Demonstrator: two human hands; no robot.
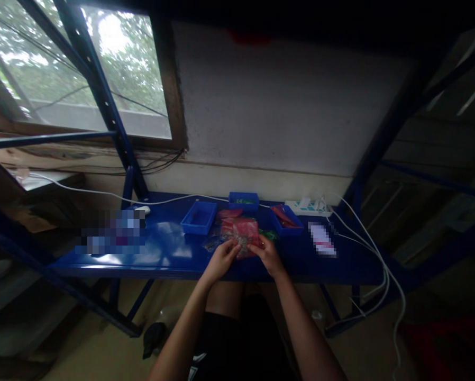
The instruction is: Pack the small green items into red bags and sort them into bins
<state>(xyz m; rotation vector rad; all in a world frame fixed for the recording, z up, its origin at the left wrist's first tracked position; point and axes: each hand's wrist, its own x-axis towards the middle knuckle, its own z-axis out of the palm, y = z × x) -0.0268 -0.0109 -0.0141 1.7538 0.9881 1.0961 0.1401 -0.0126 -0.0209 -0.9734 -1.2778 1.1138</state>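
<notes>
Near the front edge of the blue shelf, my left hand [222, 257] and my right hand [270, 256] come together, both closed at the fingertips on a red packet [246, 228]. A clear, silvery patch shows on the packet between my thumbs; I cannot make out what it is. Behind it lies a loose pile of more red packets [228, 214]. Some clear wrapping [212, 243] is just left of my left hand, and a green packet [268, 234] peeks out beyond my right hand.
Around the pile stand three blue bins: one at left [199, 218], one behind with green contents [243, 201], one at right holding red packets [285, 219]. A white power strip [307, 206] with cables lies at the back right. Blue uprights [120, 143] frame the blue shelf [162, 254].
</notes>
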